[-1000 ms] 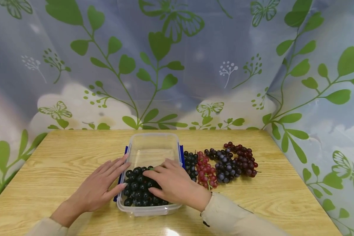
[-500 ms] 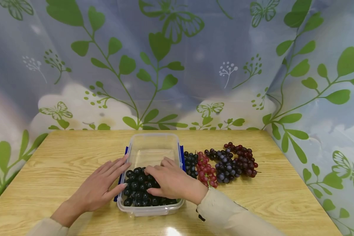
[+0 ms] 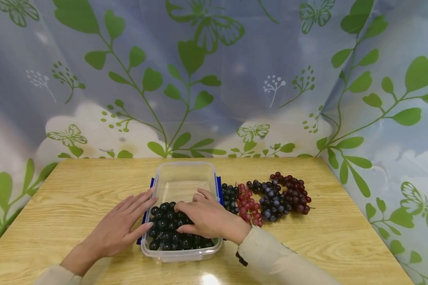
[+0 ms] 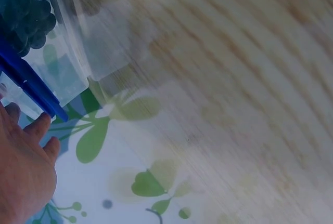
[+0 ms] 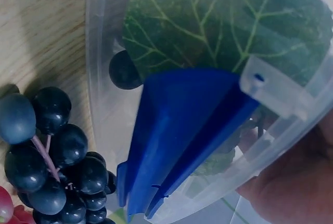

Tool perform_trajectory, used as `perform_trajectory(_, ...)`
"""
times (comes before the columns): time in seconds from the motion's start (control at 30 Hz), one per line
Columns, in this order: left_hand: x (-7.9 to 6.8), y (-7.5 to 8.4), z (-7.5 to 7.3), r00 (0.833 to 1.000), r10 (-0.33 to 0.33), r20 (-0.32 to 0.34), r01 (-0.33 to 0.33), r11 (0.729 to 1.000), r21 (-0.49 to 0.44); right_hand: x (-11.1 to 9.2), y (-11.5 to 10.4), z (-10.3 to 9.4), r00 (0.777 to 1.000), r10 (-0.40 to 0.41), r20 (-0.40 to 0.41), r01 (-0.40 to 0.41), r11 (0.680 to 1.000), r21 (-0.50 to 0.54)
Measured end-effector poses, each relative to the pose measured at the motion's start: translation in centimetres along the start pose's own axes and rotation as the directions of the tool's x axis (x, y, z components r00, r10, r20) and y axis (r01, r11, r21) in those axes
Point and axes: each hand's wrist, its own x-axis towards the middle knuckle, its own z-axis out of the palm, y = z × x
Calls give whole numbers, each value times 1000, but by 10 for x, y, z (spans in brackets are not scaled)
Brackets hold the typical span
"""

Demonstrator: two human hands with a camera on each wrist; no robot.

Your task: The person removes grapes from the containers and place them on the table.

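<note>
A bunch of black grapes [image 3: 164,225] lies in the near half of a clear plastic food container [image 3: 181,256] with blue side clips. My right hand [image 3: 207,215] reaches over the container's right side, thumb and forefinger bent onto the grapes; its other fingertips are partly hidden. In the right wrist view, a green grape leaf [image 5: 208,21] shows through the container wall behind a blue clip [image 5: 182,125]. My left hand [image 3: 119,221] rests along the left rim with fingers extended, by the blue clip [image 4: 31,81] in the left wrist view.
Right of the container lie a small dark bunch of grapes [image 3: 230,196], a red bunch [image 3: 249,206], a blue-black bunch [image 3: 274,202] and a dark red bunch [image 3: 297,194]. All stand on a wooden table [image 3: 92,178] with a printed curtain [image 3: 214,99] behind.
My right hand has bent its fingers further into the grapes, and more grapes show at the container's front right corner. The left hand stays at the rim.
</note>
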Motion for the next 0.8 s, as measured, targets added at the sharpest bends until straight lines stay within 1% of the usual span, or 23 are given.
perform_trajectory(0.1,0,0,0,1000,0,1,0,1000,-4,0,0,-1,1000,10,20,-10,1000,-7)
perform_trajectory(0.27,0,1,-1,1000,2,-1,-2,1000,-1,2,-1,-3,994,48,101,-50,999,10)
perform_trajectory(0.33,0,1,-1,1000,0,2,0,1000,0,4,0,-4,990,62,124,-67,997,31)
perform_trajectory(0.4,0,1,0,1000,0,3,0,1000,-1,5,1,-3,990,67,127,-76,995,62)
perform_trajectory(0.5,0,1,0,1000,0,4,0,1000,-4,5,3,-2,993,59,104,-69,992,103)
perform_trajectory(0.57,0,1,0,1000,1,3,-1,1000,-3,4,4,-2,996,43,83,-51,993,102)
perform_trajectory(0.7,0,1,0,1000,-2,5,2,1000,0,3,5,0,1000,-4,30,3,1000,26)
perform_trajectory(0.8,-1,0,0,1000,-6,8,6,1000,4,4,4,0,998,-52,-36,50,997,-59)
